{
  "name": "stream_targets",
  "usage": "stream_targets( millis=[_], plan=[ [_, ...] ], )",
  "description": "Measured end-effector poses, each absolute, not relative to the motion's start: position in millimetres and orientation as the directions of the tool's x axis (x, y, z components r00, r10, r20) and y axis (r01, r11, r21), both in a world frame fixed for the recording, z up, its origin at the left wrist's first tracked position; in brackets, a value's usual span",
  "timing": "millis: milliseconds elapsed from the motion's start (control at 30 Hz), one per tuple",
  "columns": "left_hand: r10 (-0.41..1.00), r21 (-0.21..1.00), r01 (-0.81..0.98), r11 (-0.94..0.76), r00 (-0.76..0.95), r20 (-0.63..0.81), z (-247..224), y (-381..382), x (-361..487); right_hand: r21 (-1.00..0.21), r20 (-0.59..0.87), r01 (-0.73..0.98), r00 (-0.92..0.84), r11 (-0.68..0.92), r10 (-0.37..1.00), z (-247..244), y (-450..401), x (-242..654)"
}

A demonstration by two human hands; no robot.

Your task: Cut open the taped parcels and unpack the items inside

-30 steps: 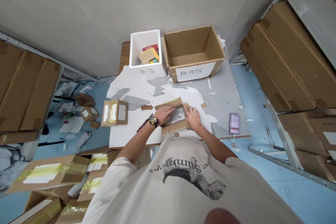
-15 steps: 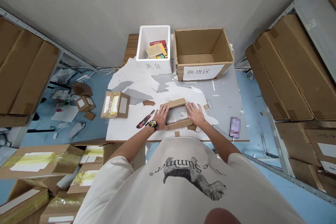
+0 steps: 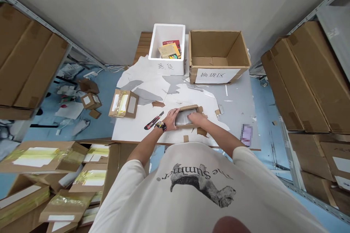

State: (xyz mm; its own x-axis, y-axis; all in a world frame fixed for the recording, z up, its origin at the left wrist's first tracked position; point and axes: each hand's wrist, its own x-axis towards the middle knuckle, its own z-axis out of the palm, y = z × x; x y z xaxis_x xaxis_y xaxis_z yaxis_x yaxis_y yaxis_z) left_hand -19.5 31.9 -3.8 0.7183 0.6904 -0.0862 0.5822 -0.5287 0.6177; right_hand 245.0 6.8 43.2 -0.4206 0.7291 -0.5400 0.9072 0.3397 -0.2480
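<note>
In front of me on the table lies a small open cardboard box (image 3: 187,126). A greyish, plastic-wrapped item (image 3: 182,118) sits inside it. My left hand (image 3: 171,119) grips the box at its left end, a watch on that wrist. My right hand (image 3: 197,118) reaches in from the right, its curled fingers closed on the plastic wrapping; the fingertips are partly hidden. A red and black box cutter (image 3: 153,121) lies just left of my left hand. Further left stands a taped cardboard box (image 3: 132,106) with labels.
At the back stand a white foam box (image 3: 166,67) with books inside and a large open cardboard box (image 3: 202,62). A phone (image 3: 246,134) lies on the right. Torn paper covers the table (image 3: 237,98). Stacked cartons (image 3: 46,158) and shelves flank me.
The side flaps of the small box are folded outward or down. My right hand has moved from the box's right edge to the wrapped item inside; my left hand now grips the left end.
</note>
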Motion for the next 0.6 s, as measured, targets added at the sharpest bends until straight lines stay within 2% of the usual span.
stream_targets(
  millis=[167, 367, 600],
  plan=[
    [0.685, 0.665, 0.509, -0.547, 0.728, 0.006, -13, 34, -20, -0.311, -0.591, 0.86, -0.508, 0.404, 0.627, 30, 41, 232],
    [0.721, 0.731, 0.461, -0.503, 0.691, 0.06, -25, 29, -21, -0.528, -0.425, 0.676, -0.734, 0.514, 0.529, 11, 40, 209],
    [0.73, 0.758, 0.45, -0.473, 0.681, 0.051, -31, 25, -27, -0.582, -0.483, 0.683, -0.727, 0.441, 0.487, 6, 48, 189]
  ],
)
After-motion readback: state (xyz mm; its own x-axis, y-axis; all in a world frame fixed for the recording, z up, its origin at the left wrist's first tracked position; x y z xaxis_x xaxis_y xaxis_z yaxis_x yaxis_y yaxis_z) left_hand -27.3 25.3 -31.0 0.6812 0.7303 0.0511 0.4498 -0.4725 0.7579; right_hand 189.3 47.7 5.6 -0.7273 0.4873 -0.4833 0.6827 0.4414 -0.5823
